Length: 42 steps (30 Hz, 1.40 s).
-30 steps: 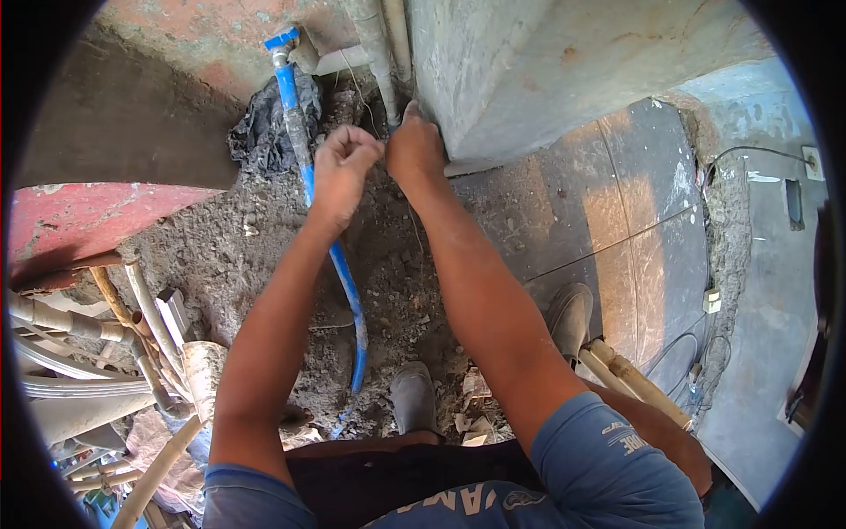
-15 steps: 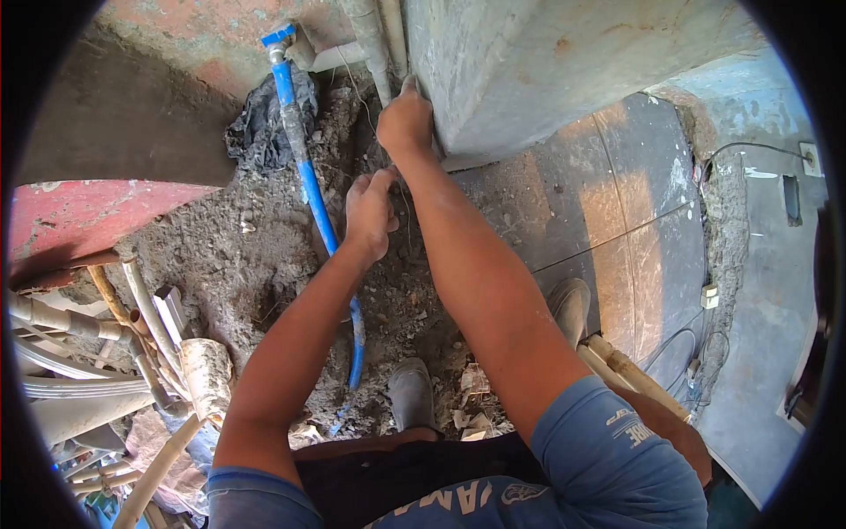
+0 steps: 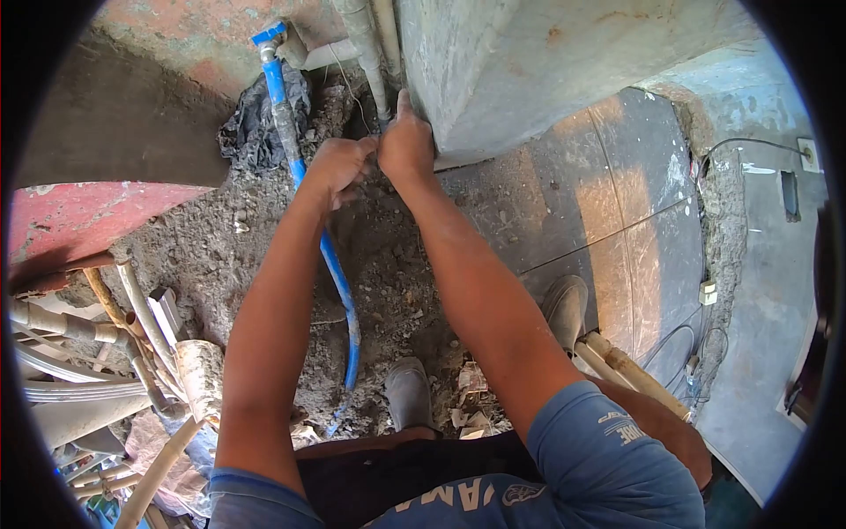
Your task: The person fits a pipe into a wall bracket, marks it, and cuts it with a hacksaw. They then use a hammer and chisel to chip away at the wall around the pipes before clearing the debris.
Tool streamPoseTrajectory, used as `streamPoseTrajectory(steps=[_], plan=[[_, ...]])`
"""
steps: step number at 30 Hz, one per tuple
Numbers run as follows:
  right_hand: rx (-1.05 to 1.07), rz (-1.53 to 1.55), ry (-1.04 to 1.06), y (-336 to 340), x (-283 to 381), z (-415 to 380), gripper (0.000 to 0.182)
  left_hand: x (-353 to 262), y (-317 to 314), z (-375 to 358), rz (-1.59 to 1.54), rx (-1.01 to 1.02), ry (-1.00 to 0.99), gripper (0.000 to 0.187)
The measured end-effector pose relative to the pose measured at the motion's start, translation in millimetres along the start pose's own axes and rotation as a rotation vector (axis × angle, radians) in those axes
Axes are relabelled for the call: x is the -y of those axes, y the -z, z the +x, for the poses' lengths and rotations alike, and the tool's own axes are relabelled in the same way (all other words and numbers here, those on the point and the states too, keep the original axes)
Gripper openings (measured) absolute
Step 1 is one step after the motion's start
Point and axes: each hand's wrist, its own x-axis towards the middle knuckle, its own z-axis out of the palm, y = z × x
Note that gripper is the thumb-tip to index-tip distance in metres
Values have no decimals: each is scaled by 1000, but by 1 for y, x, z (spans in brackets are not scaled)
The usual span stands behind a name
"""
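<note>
My left hand (image 3: 339,169) is closed in a pinch, its fingertips close to my right hand at the foot of the grey pipe (image 3: 370,66). A thin wire (image 3: 355,95) runs down beside the pipe to those fingertips. My right hand (image 3: 407,148) has curled fingers by the pipe's dark lower end, with one digit pointing up along it; what lies inside the grip is hidden. Left of both hands, a blue hose (image 3: 342,286) hangs from a tap with a blue handle (image 3: 269,35), and grey tape wraps its upper part.
A concrete pillar (image 3: 493,79) rises right beside my right hand. Crumpled black plastic (image 3: 251,132) lies behind the hose on rough soil (image 3: 203,256). Old pipes and bamboo (image 3: 132,353) are piled at left. Dark floor tiles (image 3: 608,220) extend to the right; my boots (image 3: 410,392) stand below.
My left hand has moved up and left, from below my right hand to beside it. My right hand has shifted slightly down. The wire strand that hung below my left hand no longer shows.
</note>
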Motion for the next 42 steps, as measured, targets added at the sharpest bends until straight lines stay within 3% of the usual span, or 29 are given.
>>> streamPoseTrajectory(steps=[1,3,4,6,7,9,10,11,13,15,17,19,21,24,27,34,38,42], plan=[[-3,12,-5,0,0,1,58,-2,2,9,-4,-1,-1,37],[-8,20,-7,-3,-1,3,57,-11,6,24,431,-352,-355,33],[-15,52,-16,-5,-2,4,57,-18,5,28,423,-352,-359,33],[-24,75,-16,-6,-2,7,57,-33,6,36,950,-537,-469,32],[-20,83,-12,-5,-2,6,57,-38,8,47,938,-539,-470,32],[-11,83,0,-5,-1,6,57,-47,19,72,932,-320,-482,31],[-15,88,-10,-5,-1,6,57,-44,21,87,978,-415,-667,26],[-21,95,-20,-6,-1,7,57,-41,21,101,971,-415,-666,26],[-39,153,-30,-6,2,9,53,-39,19,127,-219,-178,-255,29],[-53,205,-45,-10,0,10,49,-38,14,160,-401,-138,-275,24],[-93,225,7,-17,-5,14,48,-39,8,180,-786,88,-428,22],[-115,216,36,-20,-6,15,48,-46,4,177,-817,163,-452,21],[-140,213,69,-18,-5,15,47,-52,10,183,-675,250,-431,7],[-81,244,40,-17,-7,14,47,-52,15,195,-693,310,-491,20],[-161,255,117,-25,-12,16,46,-49,19,200,-659,351,-488,20],[-296,322,162,-33,-9,19,44,-52,12,182,-626,229,-494,12],[-196,441,110,-24,-8,11,42,-51,17,184,-623,309,-507,12],[-253,465,80,-27,-11,-1,41,-49,17,187,-646,322,-491,19]])
